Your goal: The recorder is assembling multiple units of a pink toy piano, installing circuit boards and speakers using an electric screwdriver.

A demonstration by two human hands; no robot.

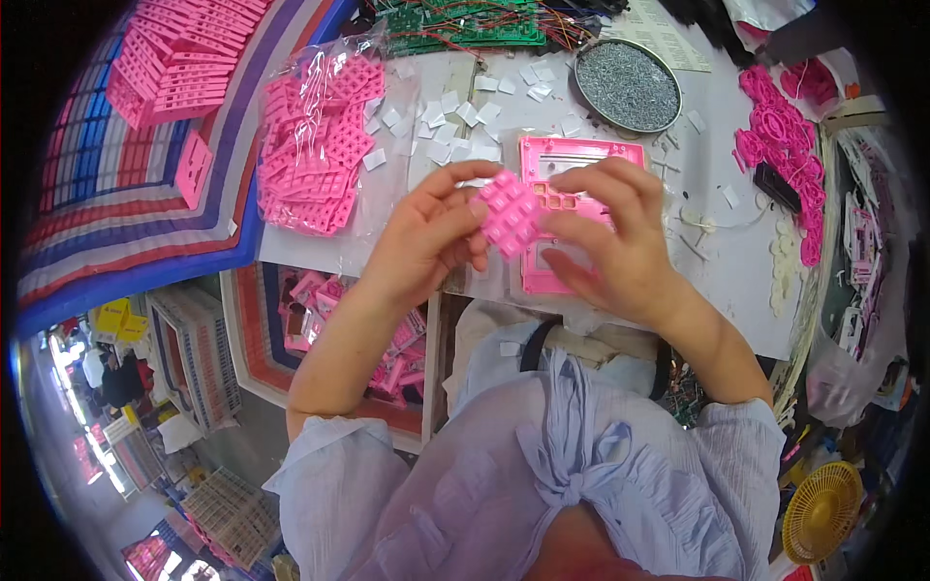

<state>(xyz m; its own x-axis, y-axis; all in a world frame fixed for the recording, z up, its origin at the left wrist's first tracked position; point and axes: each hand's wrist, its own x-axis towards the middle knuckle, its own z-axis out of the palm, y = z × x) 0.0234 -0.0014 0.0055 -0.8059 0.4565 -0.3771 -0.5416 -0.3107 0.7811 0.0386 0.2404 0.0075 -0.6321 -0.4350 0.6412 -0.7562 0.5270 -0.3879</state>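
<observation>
a pale blue blouse (465, 465) with a tied bow is filling the space nearest the camera, and beyond it a white worktable (717, 290) is spreading out. a blue-rimmed crate (228, 266) is standing at the left, and a clear bag of pink parts (320, 145) is lying beside it. the left hand (434, 223) is pinching the pink keypad (510, 217) by its left edge, thumb and fingers pressing together, while the right hand (610, 223) is hovering opposite, its fingers curving and parted; whether a tip is touching the keypad cannot be told. the keypad is sitting between the two hands, to the right of the left fingers, which are nearer since they are gripping it. it is tilting cornerwise, so its long axis is staying unclear. under the right hand a pink housing (539, 278) is lying with its longer side running away from the person. farther off, a round dish of screws (628, 85) is resting near small white squares (438, 153).
</observation>
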